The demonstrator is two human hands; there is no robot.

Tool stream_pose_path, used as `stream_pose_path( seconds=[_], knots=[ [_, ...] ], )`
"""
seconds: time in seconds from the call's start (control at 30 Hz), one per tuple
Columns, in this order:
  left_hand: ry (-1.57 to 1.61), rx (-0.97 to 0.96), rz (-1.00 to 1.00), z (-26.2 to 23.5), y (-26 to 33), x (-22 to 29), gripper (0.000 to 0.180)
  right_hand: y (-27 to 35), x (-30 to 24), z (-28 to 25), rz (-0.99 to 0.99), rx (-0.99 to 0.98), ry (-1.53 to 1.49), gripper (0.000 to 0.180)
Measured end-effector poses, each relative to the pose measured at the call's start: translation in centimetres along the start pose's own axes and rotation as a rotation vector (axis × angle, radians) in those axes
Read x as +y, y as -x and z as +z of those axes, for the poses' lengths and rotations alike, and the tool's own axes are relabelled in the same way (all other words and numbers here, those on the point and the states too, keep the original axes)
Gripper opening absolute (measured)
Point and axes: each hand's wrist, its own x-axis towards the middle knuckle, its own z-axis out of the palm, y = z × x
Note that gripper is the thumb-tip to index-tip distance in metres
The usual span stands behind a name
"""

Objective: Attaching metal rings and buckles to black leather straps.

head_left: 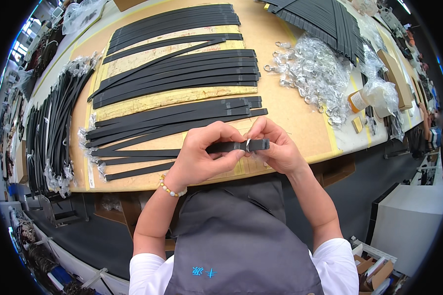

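Head: strap (259, 144) in fingers (222, 130), clasps (307, 73) in plastic (327, 61)

We're seeing flat black strap rows (177, 73) lying left of plastic-wrapped silvery metal clasps (310, 66) on a flat tan tabletop (305, 130).

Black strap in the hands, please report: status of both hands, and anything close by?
Left hand holds black strap. Right hand at strap's end, by silvery ring. Other black straps lie beside left hand.
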Motion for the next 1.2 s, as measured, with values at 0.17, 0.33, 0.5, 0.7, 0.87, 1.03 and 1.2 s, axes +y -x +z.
stream_pose_path(
  seconds=[0.17, 0.33, 0.5, 0.7, 0.87, 1.03, 1.2],
  knots=[
    [-0.015, 0.036, 0.071, 0.7, 0.0, 0.8, 0.021, 0.8, -0.1, -0.6, 0.028, -0.074, -0.083, 0.019],
    [-0.101, 0.033, 0.109, 1.0, 0.2, 1.5, 0.021, 1.1, -0.7, -0.2, 0.074, -0.037, -0.022, 0.019],
    [-0.411, 0.021, 0.291, 1.0, 0.5, 1.8, 0.022, 1.3, -4.2, 2.8, 0.362, 0.081, 0.249, 0.019],
    [-0.644, 0.029, 0.349, 1.9, 1.0, 0.9, 0.019, 1.6, -3.8, 6.3, 0.143, 0.286, 1.133, 0.015],
    [-0.514, 0.08, 0.299, 2.4, 0.9, 0.3, 0.026, 1.6, -2.9, 4.9, 0.159, 0.29, 0.972, 0.014],
    [-0.386, -0.028, 0.076, 1.6, 0.8, 0.4, 0.031, 1.6, -3.0, 4.2, 0.277, 0.29, 0.619, 0.014],
    [-0.322, -0.041, 0.062, 1.5, 0.8, 0.0, 0.028, 1.8, -2.8, 4.0, 0.321, 0.296, 0.562, 0.012]
  ],
)
